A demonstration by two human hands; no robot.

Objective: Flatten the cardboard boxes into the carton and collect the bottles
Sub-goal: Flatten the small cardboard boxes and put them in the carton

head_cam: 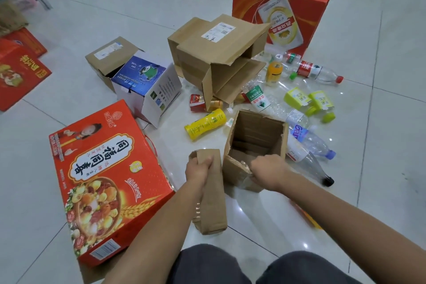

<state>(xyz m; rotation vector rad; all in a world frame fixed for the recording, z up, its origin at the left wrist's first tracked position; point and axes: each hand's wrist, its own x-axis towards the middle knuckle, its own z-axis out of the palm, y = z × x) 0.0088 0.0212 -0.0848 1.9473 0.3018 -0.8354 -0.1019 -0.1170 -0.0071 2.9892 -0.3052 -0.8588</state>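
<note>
On the tiled floor (30, 191) close in front of the person, the left hand (200, 166) grips the top of a flattened cardboard strip (213, 205). Just beside it, the right hand (268, 170) pinches the torn near edge of a small open carton (258, 131). Beyond lie a yellow bottle (205, 124) and clear bottles (310, 139), then a larger brown box (216, 53) with loose flaps, and farthest a red beer carton (281, 11).

The left forearm (159, 226) and right forearm (341, 212) are bare. Dark grey trousers (207, 265) cover both knees, the fabric plain.
</note>
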